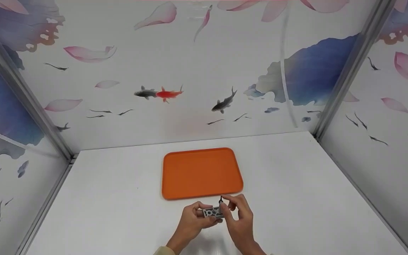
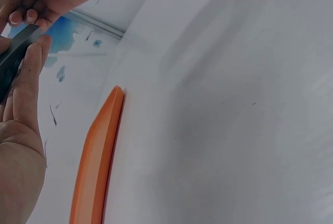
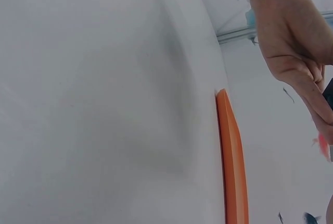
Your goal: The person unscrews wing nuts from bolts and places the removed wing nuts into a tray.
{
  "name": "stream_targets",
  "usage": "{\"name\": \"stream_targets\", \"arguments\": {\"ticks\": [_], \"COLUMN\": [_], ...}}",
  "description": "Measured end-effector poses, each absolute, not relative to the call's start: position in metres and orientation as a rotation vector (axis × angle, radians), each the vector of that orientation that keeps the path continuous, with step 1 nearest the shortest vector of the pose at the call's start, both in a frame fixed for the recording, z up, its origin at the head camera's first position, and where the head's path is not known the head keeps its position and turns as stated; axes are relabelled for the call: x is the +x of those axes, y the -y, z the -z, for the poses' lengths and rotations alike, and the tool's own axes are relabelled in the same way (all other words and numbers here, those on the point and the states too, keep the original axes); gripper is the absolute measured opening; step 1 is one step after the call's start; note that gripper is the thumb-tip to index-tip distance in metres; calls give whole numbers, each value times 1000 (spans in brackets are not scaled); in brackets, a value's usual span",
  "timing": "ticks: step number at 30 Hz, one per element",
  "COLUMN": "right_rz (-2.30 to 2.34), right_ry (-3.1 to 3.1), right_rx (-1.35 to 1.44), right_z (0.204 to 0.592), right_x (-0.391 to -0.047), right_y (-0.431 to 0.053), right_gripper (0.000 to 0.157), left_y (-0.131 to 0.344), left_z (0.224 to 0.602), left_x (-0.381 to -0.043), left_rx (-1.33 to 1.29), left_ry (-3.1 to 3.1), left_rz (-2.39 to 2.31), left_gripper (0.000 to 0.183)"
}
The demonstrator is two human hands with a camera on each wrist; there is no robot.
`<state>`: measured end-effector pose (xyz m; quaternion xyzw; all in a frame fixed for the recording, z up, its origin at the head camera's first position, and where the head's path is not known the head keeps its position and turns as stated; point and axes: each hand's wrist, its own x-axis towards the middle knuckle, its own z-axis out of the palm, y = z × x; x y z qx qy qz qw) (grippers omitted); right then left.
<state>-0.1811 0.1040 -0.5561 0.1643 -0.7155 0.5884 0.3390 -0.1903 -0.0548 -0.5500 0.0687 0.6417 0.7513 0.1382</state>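
A small grey rectangular block with round openings in its face is gripped by my left hand, fingers behind and thumb along the lower edge. My right hand pinches a thin dark piece, which stands upright at the block's right end. From the left wrist, the block shows as a dark, flat slab along the fingers. The right wrist view shows the left hand and only a dark corner of the block; most of the right hand lies outside that view.
An orange tray lies on the white table, just beyond my hands. Printed panels with fish and petals rise at the back and both sides, joined by metal corner posts.
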Motion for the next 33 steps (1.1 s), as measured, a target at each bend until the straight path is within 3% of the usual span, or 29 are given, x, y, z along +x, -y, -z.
{"name": "stream_targets", "arguments": {"ticks": [12,33], "right_rz": [-1508,-1549], "right_ry": [1860,1814], "right_rx": [492,383], "right_z": [559,559], "right_x": [-182,-184], "right_y": [-106,-108], "right_gripper": [34,23], "left_y": [55,54], "left_z": [550,547], "left_x": [-190,-188], "left_rx": [198,200], "left_ry": [-1867,-1869], "left_rz": [-2168,-2173], "left_gripper": [35,38]}}
